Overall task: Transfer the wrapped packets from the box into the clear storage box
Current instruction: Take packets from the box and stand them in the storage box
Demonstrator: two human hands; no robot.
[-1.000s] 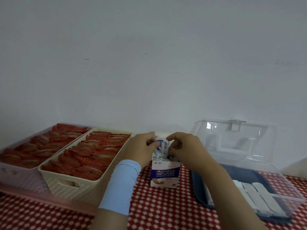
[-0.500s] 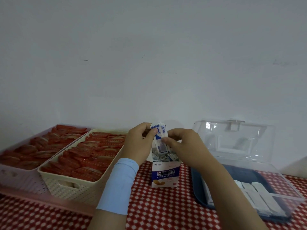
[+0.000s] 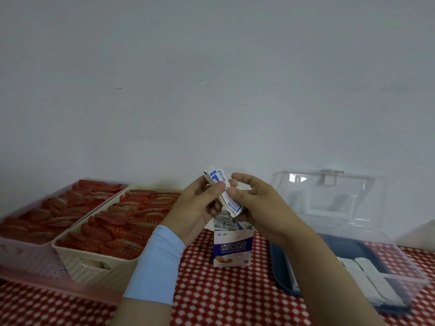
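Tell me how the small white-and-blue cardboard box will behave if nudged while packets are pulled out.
The small white-and-blue cardboard box probably tips easily: it stands upright, taller than wide, and the left hand and right hand pinch a packet stack above rather than gripping it. Likely light, too: thin wrapped packets fill it.

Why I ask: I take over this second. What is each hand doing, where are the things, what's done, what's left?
Left hand grips a bunch of wrapped packets just above the box; right hand pinches the same bunch.
The box stands open, more packets inside. Clear storage box at right, lid up, white strips in it.
Done: one bunch out of the box. Left: put it in the storage box, then the rest.
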